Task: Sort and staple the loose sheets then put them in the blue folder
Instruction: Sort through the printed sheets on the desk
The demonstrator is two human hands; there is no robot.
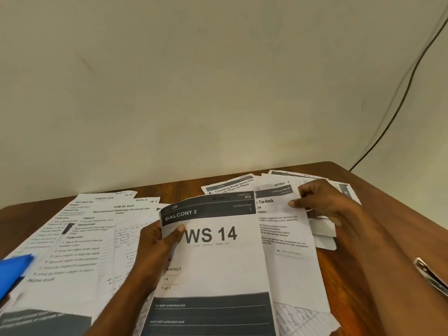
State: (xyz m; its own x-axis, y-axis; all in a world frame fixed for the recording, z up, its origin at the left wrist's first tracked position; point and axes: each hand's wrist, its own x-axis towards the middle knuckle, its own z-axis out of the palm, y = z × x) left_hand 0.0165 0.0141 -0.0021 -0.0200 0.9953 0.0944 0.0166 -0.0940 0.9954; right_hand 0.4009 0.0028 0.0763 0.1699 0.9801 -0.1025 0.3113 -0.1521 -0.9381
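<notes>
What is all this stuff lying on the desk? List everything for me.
WS 14 sheet: one, white with dark grey bands, front centre, held by the left hand.
Tie-back sheet: one, white, just right of the WS 14 sheet, under the right hand.
Loose printed sheets: several, count unclear, white, spread over the left of the table; more lie at the back right.
Handwritten lined sheets: at least two, white, one left of centre, one at the bottom right.
Blue folder: one, blue, left edge, partly out of view.
Stapler: one, metallic, right edge, seemingly a stapler.
Table: one, brown wood.
Cable: one, dark, on the wall at right.
Left hand: thumb on the WS 14 sheet.
Right hand: pinching the Tie-back sheet.
</notes>
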